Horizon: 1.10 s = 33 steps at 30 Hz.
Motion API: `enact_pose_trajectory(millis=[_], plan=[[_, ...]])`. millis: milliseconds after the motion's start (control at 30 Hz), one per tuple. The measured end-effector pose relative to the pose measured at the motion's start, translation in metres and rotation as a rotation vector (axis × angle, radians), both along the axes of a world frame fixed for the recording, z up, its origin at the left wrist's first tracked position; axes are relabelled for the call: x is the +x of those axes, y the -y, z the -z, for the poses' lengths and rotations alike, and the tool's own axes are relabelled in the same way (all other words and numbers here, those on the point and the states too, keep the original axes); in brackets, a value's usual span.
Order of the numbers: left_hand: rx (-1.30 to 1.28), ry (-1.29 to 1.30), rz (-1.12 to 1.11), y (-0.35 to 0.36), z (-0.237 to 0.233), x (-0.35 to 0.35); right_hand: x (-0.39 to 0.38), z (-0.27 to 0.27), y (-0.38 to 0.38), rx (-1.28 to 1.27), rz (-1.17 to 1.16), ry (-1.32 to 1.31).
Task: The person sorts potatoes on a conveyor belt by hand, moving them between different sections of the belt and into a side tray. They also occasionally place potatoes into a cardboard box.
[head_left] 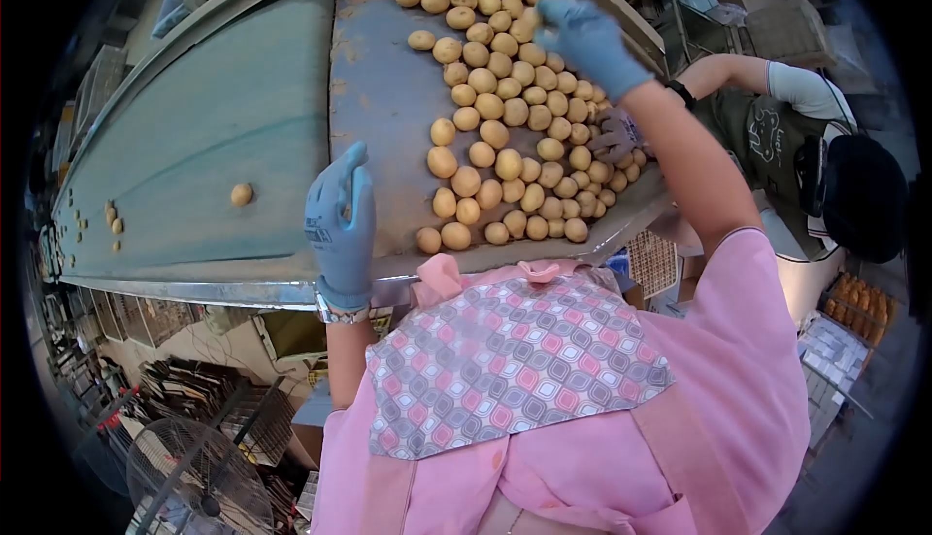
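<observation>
Many round, yellow-brown potatoes (508, 164) lie spread over the metal sorting surface (383, 98). My left hand (342, 219), in a blue glove, is over the near edge beside the green belt; its thumb and fingers are apart with nothing visible between them. Up at the far right of the potatoes, my right hand (582, 40), also gloved in blue, reaches over the pile with its fingers apart, close to the potatoes. Whether its fingertips touch any is unclear.
On the green belt (204, 147) lie a single potato (241, 194) and several small ones farther left. A co-worker (777, 137) at the right has a gloved hand (615, 135) among the potatoes, near my right forearm. A fan (199, 477) stands lower left.
</observation>
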<state>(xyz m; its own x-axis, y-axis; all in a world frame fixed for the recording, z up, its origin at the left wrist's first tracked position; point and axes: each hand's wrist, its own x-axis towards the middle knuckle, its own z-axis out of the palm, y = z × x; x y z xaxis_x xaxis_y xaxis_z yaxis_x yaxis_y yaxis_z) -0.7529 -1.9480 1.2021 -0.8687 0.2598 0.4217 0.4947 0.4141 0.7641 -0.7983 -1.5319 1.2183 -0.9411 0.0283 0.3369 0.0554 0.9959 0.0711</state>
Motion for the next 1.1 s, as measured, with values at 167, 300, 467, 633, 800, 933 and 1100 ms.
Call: enact_pose_trajectory(millis=[167, 300, 467, 633, 800, 933, 1100], plan=[[-0.043, -0.022, 0.019, 0.000, -0.002, 0.001, -0.044, -0.005, 0.030, 0.106, -0.179, -0.098], [-0.051, -0.016, -0.005, -0.002, -0.005, 0.001, -0.024, 0.062, 0.124, -0.009, -0.114, 0.288], [-0.049, 0.010, -0.012, 0.008, -0.003, 0.004, -0.025, 0.071, 0.137, -0.027, -0.166, 0.266], [-0.112, -0.071, 0.028, 0.006, -0.009, 0.002, -0.041, -0.055, 0.115, -0.182, -0.191, 0.324], [-0.112, -0.033, 0.064, 0.008, -0.014, 0.002, -0.080, -0.003, 0.010, -0.400, 0.060, -0.494], [-0.083, -0.055, 0.033, 0.004, -0.012, 0.002, -0.031, 0.129, 0.073, -0.101, 0.269, -0.131], [-0.066, -0.039, 0.040, 0.006, -0.008, 0.004, 0.040, 0.098, 0.151, -0.128, -0.495, 0.091]])
